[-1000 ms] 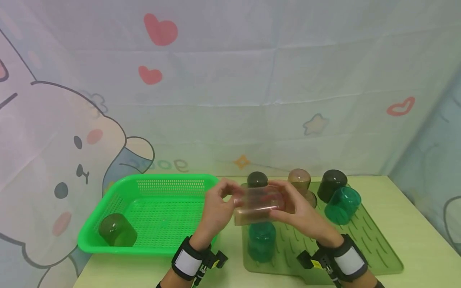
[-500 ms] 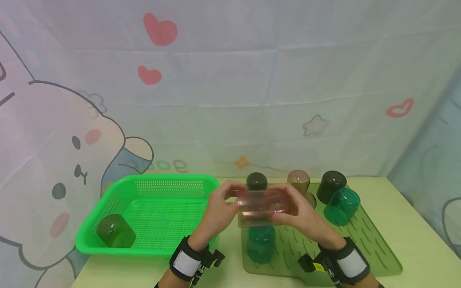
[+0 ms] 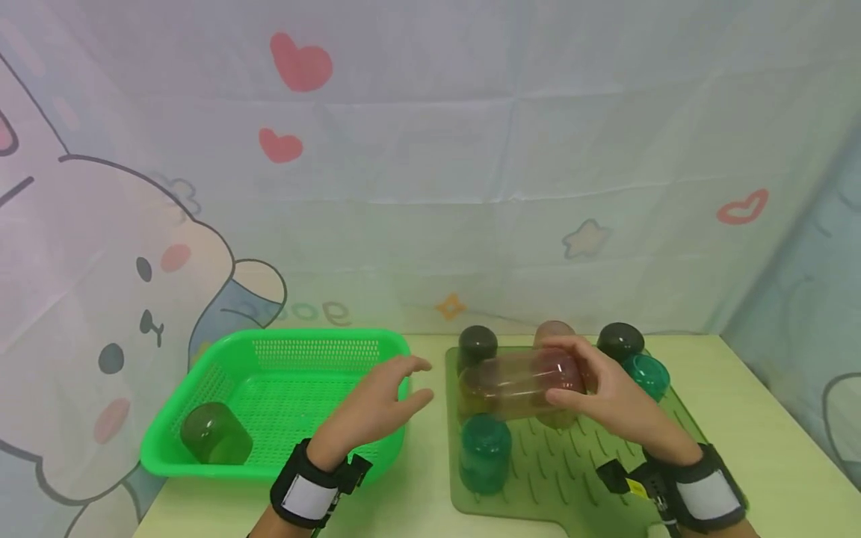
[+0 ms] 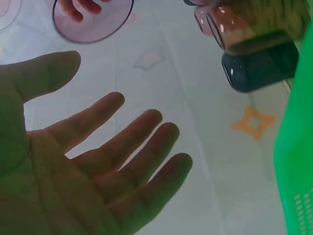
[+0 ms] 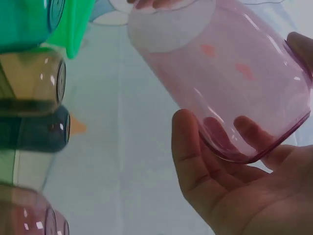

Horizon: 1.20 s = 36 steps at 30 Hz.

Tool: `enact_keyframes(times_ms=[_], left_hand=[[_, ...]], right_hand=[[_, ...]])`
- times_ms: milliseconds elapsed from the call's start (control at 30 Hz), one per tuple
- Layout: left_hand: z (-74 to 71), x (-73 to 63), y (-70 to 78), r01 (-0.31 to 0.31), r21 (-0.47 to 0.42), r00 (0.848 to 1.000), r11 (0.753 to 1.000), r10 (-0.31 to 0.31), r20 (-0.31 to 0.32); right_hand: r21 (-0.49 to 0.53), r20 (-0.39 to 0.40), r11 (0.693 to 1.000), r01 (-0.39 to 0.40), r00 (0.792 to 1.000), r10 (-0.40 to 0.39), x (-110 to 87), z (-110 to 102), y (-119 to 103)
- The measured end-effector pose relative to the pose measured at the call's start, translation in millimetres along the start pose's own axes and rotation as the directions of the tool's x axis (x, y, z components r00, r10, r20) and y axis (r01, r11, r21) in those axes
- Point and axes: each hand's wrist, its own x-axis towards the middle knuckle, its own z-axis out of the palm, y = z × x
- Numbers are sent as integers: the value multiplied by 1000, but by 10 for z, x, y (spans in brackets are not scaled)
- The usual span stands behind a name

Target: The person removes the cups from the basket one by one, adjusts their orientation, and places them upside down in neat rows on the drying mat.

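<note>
My right hand [image 3: 615, 396] grips the closed end of a clear pink cup [image 3: 514, 385], which lies sideways in the air above the drying mat [image 3: 538, 493]. Its open end points left. In the right wrist view the thumb and fingers curl round the base of this cup [image 5: 244, 78]. Apart from it, my left hand [image 3: 366, 407] hovers by the right rim of the green basket [image 3: 269, 471], holding nothing. The left wrist view has its fingers [image 4: 146, 171] spread and relaxed. A grey cup [image 3: 215, 435] leans in the basket's front left corner.
Upside-down cups stand on the mat: a teal one [image 3: 486, 456] in front, a dark one [image 3: 477, 342] at back left, a pinkish one [image 3: 554, 331] behind the held cup. A dark cup [image 3: 620, 341] and a teal cup [image 3: 647, 376] sit at the right.
Earlier both hands held the pink cup. The left hand has let go and moved left, towards the basket. My right hand has carried the cup to the right over the mat.
</note>
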Motion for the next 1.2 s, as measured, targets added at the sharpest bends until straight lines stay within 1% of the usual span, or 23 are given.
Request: enact_keyframes(times_ms=[100,200,300,400,500,533,667,767,900,1033,1167,1200], left_hand=[[-49,-52,25,13,128,1000,992,-12,-9],[-102,-79,32,13,250,1000,968,-10,-15],[-166,-102,11,6,342,1000,940,-1,-15],[-223,-127,-28,22,398,1000,917,-16,-18],[-268,-157,-83,53,430,999,901,-52,-15],[-279,-165,-106,64,439,998,896,-66,-12],[-318,-207,-183,96,467,994,879,-106,-5],[-339,-238,-232,114,483,992,868,-128,-4],[-356,-267,-286,131,506,988,852,-152,1],[-374,-284,-323,147,511,985,847,-175,7],[-390,-296,-356,164,511,981,844,-193,3],[-392,-299,-363,168,512,981,843,-196,2]], right_hand=[[-134,-12,991,-14,1000,12,-58,-88,-21],[-247,-22,969,-32,999,27,-117,-164,-33],[-321,-19,945,-57,998,53,-154,-224,-20],[-365,0,926,-93,995,100,-186,-276,3],[-407,14,905,-126,990,144,-215,-318,36],[-430,19,893,-131,988,154,-222,-326,50],[-548,57,828,-118,982,178,-242,-333,138],[-600,97,790,-122,970,224,-255,-313,217],[-629,133,764,-141,949,285,-278,-285,301],[-665,154,733,-141,935,320,-291,-263,393],[-685,189,719,-113,926,326,-296,-235,495],[-684,199,722,-103,926,322,-300,-226,515]])
